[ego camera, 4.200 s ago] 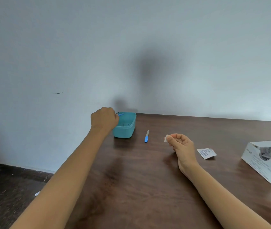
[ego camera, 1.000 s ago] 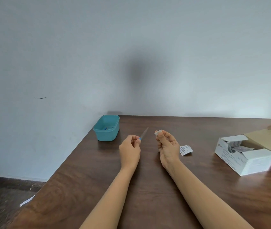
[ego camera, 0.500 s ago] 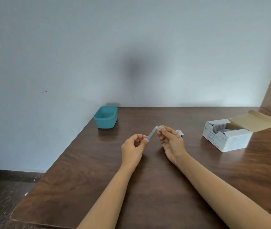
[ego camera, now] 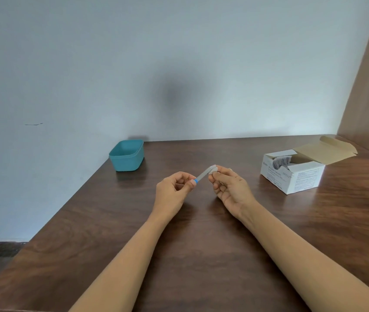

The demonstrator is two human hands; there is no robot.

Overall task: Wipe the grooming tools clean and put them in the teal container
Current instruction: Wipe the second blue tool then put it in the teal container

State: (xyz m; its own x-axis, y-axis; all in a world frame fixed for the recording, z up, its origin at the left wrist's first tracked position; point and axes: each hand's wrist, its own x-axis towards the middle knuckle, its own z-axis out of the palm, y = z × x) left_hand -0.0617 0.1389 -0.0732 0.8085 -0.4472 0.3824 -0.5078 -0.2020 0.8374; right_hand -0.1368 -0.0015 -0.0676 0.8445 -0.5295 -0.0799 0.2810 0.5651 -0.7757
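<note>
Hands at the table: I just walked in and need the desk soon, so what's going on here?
A person is cleaning a small grooming tool. The left hand pinches its blue end, while the right hand presses a white wipe around the other end. Both are held above the table. The teal container sits at the far left corner, and an open box of wipes is on the right.

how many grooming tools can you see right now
1: a slim tool with a blue end, held above the table between the left hand and the right hand. The teal container at the table's far left may hide others; its inside isn't visible.
</note>
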